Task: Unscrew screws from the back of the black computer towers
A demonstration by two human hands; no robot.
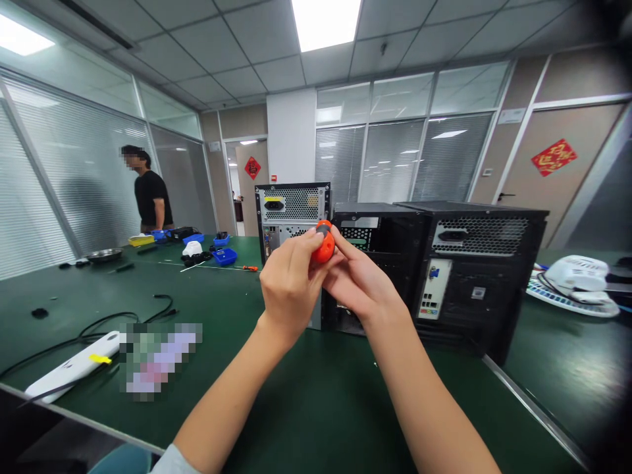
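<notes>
Both my hands are raised in front of the computer cases, together around a screwdriver with a red and black handle. The butt end of the handle points towards me; its shaft and tip are hidden. My left hand pinches the handle from the left, fingers closed. Pressed against its right side is my right hand, whose fingertips are partly hidden behind the handle. Behind them stand a computer case with a silver back, an open black case and another black case.
On the green table lie a white power strip, black cables and an orange screwdriver. Blue trays and a metal dish sit farther left. White equipment rests at right. A person stands at far left.
</notes>
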